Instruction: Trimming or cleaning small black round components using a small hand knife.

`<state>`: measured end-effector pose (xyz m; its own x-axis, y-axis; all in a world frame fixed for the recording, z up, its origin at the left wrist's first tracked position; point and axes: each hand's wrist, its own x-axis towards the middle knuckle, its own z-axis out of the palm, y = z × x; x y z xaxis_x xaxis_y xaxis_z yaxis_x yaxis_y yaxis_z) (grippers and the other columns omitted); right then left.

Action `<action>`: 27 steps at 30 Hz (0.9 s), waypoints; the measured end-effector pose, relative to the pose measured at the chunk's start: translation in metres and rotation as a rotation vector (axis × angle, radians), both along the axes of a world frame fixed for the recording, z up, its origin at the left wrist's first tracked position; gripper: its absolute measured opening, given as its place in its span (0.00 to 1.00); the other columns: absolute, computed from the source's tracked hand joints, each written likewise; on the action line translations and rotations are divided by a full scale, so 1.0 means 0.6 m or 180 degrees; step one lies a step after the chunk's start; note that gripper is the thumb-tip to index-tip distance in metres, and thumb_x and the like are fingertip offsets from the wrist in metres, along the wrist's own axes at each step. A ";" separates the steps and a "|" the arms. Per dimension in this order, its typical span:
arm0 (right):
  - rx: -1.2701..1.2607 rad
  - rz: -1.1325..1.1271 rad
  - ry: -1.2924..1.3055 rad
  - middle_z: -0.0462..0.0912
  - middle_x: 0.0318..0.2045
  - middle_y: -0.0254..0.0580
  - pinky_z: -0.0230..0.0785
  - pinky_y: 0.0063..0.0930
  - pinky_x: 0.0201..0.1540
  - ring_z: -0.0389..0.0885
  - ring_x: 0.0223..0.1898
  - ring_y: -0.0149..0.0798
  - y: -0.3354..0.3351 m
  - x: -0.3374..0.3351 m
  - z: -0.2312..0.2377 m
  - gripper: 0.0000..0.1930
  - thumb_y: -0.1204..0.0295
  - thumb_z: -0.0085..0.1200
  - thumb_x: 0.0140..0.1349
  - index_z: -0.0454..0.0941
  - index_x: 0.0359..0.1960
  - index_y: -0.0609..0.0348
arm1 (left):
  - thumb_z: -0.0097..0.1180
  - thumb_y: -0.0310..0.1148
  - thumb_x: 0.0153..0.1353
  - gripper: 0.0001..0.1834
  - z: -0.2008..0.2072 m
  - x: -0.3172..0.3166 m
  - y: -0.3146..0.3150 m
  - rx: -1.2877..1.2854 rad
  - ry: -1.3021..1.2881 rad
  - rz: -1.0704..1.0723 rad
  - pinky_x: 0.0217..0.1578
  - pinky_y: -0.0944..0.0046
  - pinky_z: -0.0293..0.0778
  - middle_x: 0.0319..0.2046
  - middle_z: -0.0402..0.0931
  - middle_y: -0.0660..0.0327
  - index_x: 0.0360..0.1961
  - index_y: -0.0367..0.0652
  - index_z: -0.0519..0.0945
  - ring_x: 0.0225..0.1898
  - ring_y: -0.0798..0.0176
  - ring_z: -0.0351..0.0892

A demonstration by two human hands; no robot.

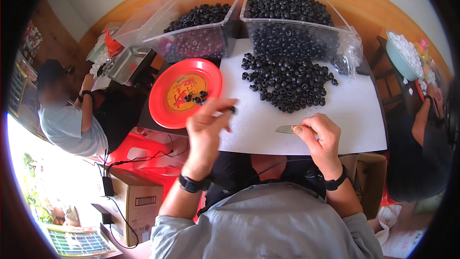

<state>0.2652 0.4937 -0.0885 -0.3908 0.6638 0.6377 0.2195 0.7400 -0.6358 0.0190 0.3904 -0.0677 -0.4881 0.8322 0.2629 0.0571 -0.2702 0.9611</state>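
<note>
My left hand (pixel 206 134) is raised over the near right rim of a red plate (pixel 159 110), pinching a small black ring-like piece (pixel 232 110) between its fingertips. A few more black pieces (pixel 196 99) lie on the plate's yellow printed middle. Near the front of the white board (pixel 354 120), my right hand (pixel 322 136) grips a small knife (pixel 284 129); its short blade points left toward my left hand, and the handle is hidden in my fingers. Beyond the knife spreads a loose heap of round black pieces with holes (pixel 292 84).
Behind the heap stand two clear plastic bins, a fuller one (pixel 297 38) and a left one (pixel 189 43), both holding black pieces. A clear plastic bag (pixel 352 55) sits at the board's far right. People work at left (pixel 72 120) and right (pixel 421 139). A cardboard box (pixel 139 201) stands at lower left.
</note>
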 end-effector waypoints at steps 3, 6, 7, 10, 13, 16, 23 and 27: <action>0.0107 0.0020 0.0002 0.77 0.21 0.38 0.64 0.34 0.27 0.74 0.23 0.40 0.004 0.003 0.000 0.10 0.72 0.72 0.60 0.81 0.27 0.60 | 0.58 0.17 0.65 0.12 0.017 -0.072 0.001 -0.0213 0.0761 0.0620 0.34 0.72 0.73 0.38 0.81 0.65 0.47 0.33 0.87 0.33 0.74 0.75; 0.0165 0.0023 0.0056 0.78 0.20 0.37 0.63 0.34 0.27 0.74 0.23 0.40 0.012 0.012 0.001 0.10 0.72 0.72 0.59 0.81 0.27 0.59 | 0.62 0.19 0.60 0.12 0.010 -0.111 0.021 -0.0366 0.2254 0.0921 0.46 0.60 0.76 0.40 0.81 0.58 0.45 0.37 0.87 0.43 0.60 0.77; 0.0171 0.0045 0.0109 0.78 0.20 0.36 0.63 0.34 0.27 0.74 0.22 0.39 0.014 0.016 0.003 0.10 0.72 0.72 0.59 0.81 0.27 0.58 | 0.62 0.19 0.60 0.12 0.009 -0.103 0.025 -0.0349 0.2258 0.0902 0.46 0.60 0.76 0.40 0.81 0.58 0.45 0.37 0.87 0.43 0.60 0.77; 0.0169 0.0032 0.0230 0.78 0.20 0.36 0.63 0.34 0.26 0.74 0.22 0.39 0.022 0.028 0.003 0.10 0.72 0.73 0.59 0.81 0.27 0.58 | 0.69 0.22 0.55 0.14 0.020 -0.050 0.042 -0.0418 0.2936 0.0821 0.51 0.52 0.74 0.39 0.80 0.54 0.44 0.39 0.88 0.46 0.49 0.77; 0.0141 0.0021 0.0300 0.79 0.20 0.36 0.64 0.34 0.26 0.75 0.21 0.39 0.025 0.040 -0.002 0.10 0.72 0.73 0.58 0.81 0.27 0.58 | 0.69 0.24 0.56 0.12 0.015 0.008 0.080 -0.0254 0.2571 0.0107 0.46 0.53 0.75 0.38 0.80 0.54 0.44 0.38 0.88 0.45 0.49 0.77; 0.0182 0.0025 0.0309 0.79 0.20 0.35 0.64 0.34 0.26 0.75 0.21 0.39 0.026 0.056 0.002 0.10 0.72 0.74 0.57 0.81 0.27 0.57 | 0.70 0.25 0.58 0.12 0.012 0.053 0.120 -0.0401 0.3008 0.0019 0.37 0.60 0.76 0.37 0.80 0.57 0.45 0.38 0.88 0.41 0.59 0.79; 0.0438 0.0022 0.0251 0.79 0.20 0.34 0.64 0.35 0.27 0.76 0.22 0.40 0.048 0.109 0.007 0.10 0.70 0.74 0.55 0.81 0.27 0.54 | 0.70 0.26 0.55 0.09 -0.009 0.107 0.187 -0.0542 0.2999 -0.0044 0.40 0.56 0.77 0.36 0.81 0.54 0.38 0.36 0.85 0.39 0.53 0.81; 0.0517 0.0013 0.0334 0.79 0.21 0.34 0.65 0.36 0.28 0.77 0.23 0.41 0.069 0.131 -0.004 0.11 0.69 0.75 0.54 0.81 0.27 0.53 | 0.67 0.18 0.54 0.10 0.010 0.132 0.167 -0.0497 0.2747 -0.0617 0.40 0.63 0.78 0.36 0.81 0.58 0.39 0.36 0.86 0.40 0.60 0.82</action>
